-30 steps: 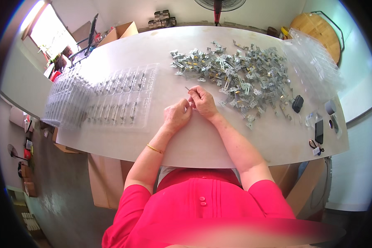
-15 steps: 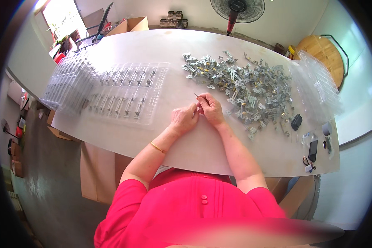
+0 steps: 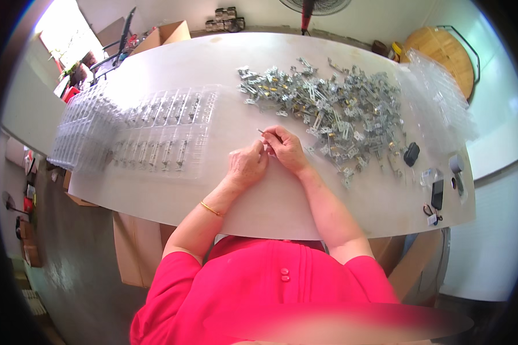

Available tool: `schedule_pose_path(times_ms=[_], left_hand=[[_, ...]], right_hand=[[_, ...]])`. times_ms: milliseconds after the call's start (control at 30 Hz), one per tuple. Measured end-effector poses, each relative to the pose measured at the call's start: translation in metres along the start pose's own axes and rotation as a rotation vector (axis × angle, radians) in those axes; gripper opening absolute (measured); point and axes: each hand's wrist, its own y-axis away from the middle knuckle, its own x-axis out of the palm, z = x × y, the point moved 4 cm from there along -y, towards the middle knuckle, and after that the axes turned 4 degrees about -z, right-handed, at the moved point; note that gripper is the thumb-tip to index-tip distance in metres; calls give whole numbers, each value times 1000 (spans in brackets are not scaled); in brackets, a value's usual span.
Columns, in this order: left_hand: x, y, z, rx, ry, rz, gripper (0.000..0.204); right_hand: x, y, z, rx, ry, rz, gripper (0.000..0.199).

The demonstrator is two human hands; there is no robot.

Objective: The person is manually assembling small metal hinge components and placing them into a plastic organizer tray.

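Note:
My two hands meet above the middle of the table. My right hand [image 3: 286, 150] is closed in a pinch, and a small metal part [image 3: 261, 131] pokes out past its thumb and fingers. Close against it, my left hand [image 3: 247, 163] is curled shut; whatever its fingertips grip is hidden. Beyond my right hand spreads a loose heap of silvery metal hinge-like fittings [image 3: 342, 109], some with brass-coloured bits. To the left lies a clear plastic tray [image 3: 204, 164] with similar slim metal parts lined up in two rows of slots.
A stack of clear trays [image 3: 80, 135] stands at the table's left end. Clear plastic packaging [image 3: 437, 103] lies at the right, with a black case [image 3: 411, 154], a phone [image 3: 437, 194] and a tape roll [image 3: 456, 164] nearer me. A fan [image 3: 308, 14] stands behind the table [image 3: 259, 218].
The whole view has shifted, so the table and its things sit slightly farther left and higher. My hands stay together in nearly the same grip, with the metal part still poking out.

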Motion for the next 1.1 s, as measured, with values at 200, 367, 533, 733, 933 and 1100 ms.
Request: schedule_pose_path(times_ms=[200, 367, 533, 733, 933, 1100], left_hand=[[-1, -1, 1, -27, 15, -6, 11], [-11, 0, -1, -194, 142, -93, 13], [-25, -6, -32, -96, 132, -167, 16], [-4, -32, -125, 501, 159, -28, 13], [44, -45, -160, 553, 70, 305, 22], [66, -50, -160, 587, 13, 356, 17]], right_hand=[[0, 2, 4, 59, -90, -25, 11], [0, -1, 4, 52, -84, -5, 12], [5, -1, 9, -73, 7, -26, 12], [7, -3, 1, -112, 137, -86, 9], [3, 2, 9, -147, 144, -112, 11], [6, 0, 5, -161, 96, -114, 9]])
